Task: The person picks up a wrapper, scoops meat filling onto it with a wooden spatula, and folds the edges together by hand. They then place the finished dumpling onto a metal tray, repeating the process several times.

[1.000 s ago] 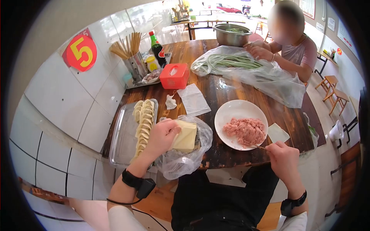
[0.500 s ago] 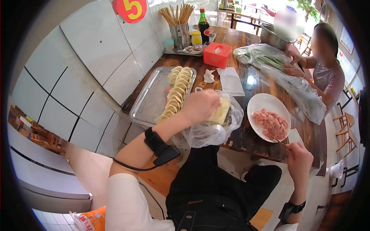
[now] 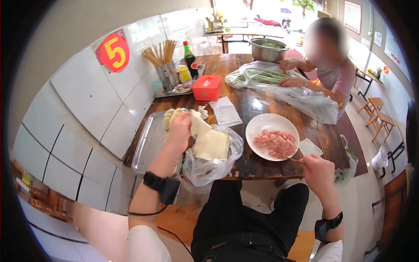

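The left hand point(image 3: 179, 127) pinches one wrapper point(image 3: 199, 125) by its edge and holds it up, clear of the stack point(image 3: 212, 146). Half a second ago that hand lay flat on the stack, so a single sheet has just come away from the pile. The wrapper hangs tilted between the hand and the stack, its lower edge close to the top sheet; I cannot tell whether they touch. The stack sits in an open bag point(image 3: 204, 172) at the near table edge.

The right hand point(image 3: 318, 172) stays closed around a thin stick point(image 3: 291, 160), just off the table edge. As before, the stick's tip rests at the near side of the meat point(image 3: 275, 143) on the plate point(image 3: 262, 121).

Left of the bag, a tray point(image 3: 147, 148) holds a row of dumplings point(image 3: 170, 115), partly hidden by the raised hand. Across the table, another person's hands point(image 3: 293, 81) work on beans point(image 3: 262, 76).
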### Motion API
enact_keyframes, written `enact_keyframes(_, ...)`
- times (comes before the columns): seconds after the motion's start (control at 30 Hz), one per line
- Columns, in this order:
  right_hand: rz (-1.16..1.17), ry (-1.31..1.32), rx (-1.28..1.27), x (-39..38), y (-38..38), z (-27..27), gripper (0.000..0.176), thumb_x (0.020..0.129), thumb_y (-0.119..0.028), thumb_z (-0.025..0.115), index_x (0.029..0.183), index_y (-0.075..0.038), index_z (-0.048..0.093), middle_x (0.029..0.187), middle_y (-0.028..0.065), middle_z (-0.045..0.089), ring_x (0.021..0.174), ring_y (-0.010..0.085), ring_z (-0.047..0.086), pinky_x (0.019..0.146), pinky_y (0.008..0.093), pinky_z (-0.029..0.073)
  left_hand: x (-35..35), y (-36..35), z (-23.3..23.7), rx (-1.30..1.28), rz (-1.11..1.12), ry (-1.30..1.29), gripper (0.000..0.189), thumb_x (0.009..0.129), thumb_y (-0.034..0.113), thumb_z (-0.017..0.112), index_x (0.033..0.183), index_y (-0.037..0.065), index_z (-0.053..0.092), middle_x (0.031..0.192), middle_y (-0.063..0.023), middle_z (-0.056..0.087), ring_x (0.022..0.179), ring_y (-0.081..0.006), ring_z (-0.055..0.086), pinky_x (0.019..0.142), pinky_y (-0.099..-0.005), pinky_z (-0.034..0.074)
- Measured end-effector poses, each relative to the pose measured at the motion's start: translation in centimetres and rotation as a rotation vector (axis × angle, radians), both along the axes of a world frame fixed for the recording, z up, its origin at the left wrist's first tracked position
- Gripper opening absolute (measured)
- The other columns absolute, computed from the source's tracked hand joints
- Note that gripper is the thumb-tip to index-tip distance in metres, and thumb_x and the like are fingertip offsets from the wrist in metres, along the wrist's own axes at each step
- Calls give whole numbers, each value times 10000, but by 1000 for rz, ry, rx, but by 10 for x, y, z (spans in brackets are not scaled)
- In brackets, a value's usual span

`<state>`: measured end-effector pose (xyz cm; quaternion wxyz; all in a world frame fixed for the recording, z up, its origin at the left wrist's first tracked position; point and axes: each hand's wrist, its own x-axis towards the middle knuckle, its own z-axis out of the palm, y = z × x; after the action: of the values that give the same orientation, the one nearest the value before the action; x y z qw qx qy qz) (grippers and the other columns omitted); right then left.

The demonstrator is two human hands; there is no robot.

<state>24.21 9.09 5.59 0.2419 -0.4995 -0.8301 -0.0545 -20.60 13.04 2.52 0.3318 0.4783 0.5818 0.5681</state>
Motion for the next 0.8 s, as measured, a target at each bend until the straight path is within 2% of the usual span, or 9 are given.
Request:
enact_keyframes(0.07, -34, -28, -28, -1, -1, 5, 41, 818, -126, 689, 859, -127, 694, 800, 70, 656, 701, 317, 663, 603, 414, 513, 5, -8, 14, 53, -296, -871, 326, 1021, 231, 513, 1255, 12, 571, 1268, -149, 623, 1204, -250, 590, 1047, -437, 463)
enact_keyframes(0.13, -106, -64, -72, 3, -3, 9, 76, 805, -115, 695, 878, -125, 712, 817, 75, 669, 718, 317, 668, 622, 409, 528, 17, -25, 31, 60, -401, -1056, 425, 1071, 336, 397, 1323, 17, 522, 1386, -184, 567, 1298, -328, 542, 1127, -512, 400)
enact_keyframes(0.23, -45, -55, -36, 2, 1, 11, 74, 811, -119, 692, 884, -128, 701, 806, 65, 661, 705, 309, 669, 598, 405, 528, 50, -61, 45, 174, -488, -1153, 477, 1073, 368, 394, 1393, 20, 462, 1457, -186, 503, 1350, -339, 490, 1162, -511, 357)
enact_keyframes(0.4, 54, -67, 116, -11, 17, 8, 82, 780, -116, 664, 811, -111, 588, 744, 43, 596, 614, 282, 644, 507, 401, 488, 128, -114, 8, -144, -470, -1091, 422, 1063, 309, 456, 1388, 42, 493, 1320, -127, 608, 1194, -255, 611, 1026, -409, 484)
enact_keyframes(0.43, 49, -71, 114, -12, 20, 5, 82, 780, -116, 664, 811, -111, 588, 744, 43, 596, 614, 282, 644, 507, 401, 488, 147, -119, 6, -174, -634, -1112, 392, 1060, 296, 455, 1357, 44, 504, 1284, -119, 627, 1170, -236, 625, 1012, -403, 494)
enact_keyframes(0.53, 91, -242, 98, -12, 23, 2, 101, 746, -94, 664, 812, -107, 588, 744, 37, 593, 606, 271, 645, 504, 386, 490, 182, -121, -11, -365, -646, -1059, 139, 922, 24, 651, 1061, 23, 648, 1111, -93, 664, 1001, -220, 670, 874, -377, 553)
enact_keyframes(0.6, 118, -242, 3, -9, 18, 12, 87, 749, -79, 649, 804, -104, 587, 749, 35, 592, 606, 270, 647, 507, 381, 492, 181, -117, -33, -225, -754, -813, 234, 929, 41, 667, 1160, 18, 640, 1127, -76, 691, 1031, -165, 669, 921, -334, 542)
enact_keyframes(0.73, 104, -165, 69, -12, 24, 12, 78, 742, -75, 643, 788, -101, 585, 750, 36, 589, 612, 271, 648, 515, 384, 493, 177, -113, -42, -345, -890, -835, 244, 916, 50, 693, 1152, 31, 634, 1080, -56, 686, 994, -155, 671, 889, -318, 553)
enact_keyframes(0.8, 106, -140, 190, -18, 35, 1, 80, 732, -74, 643, 775, -103, 583, 745, 33, 584, 615, 267, 646, 516, 387, 490, 183, -115, -46, -516, -808, -1203, 225, 921, 48, 685, 1139, 45, 628, 1091, -57, 681, 993, -158, 669, 873, -309, 560)
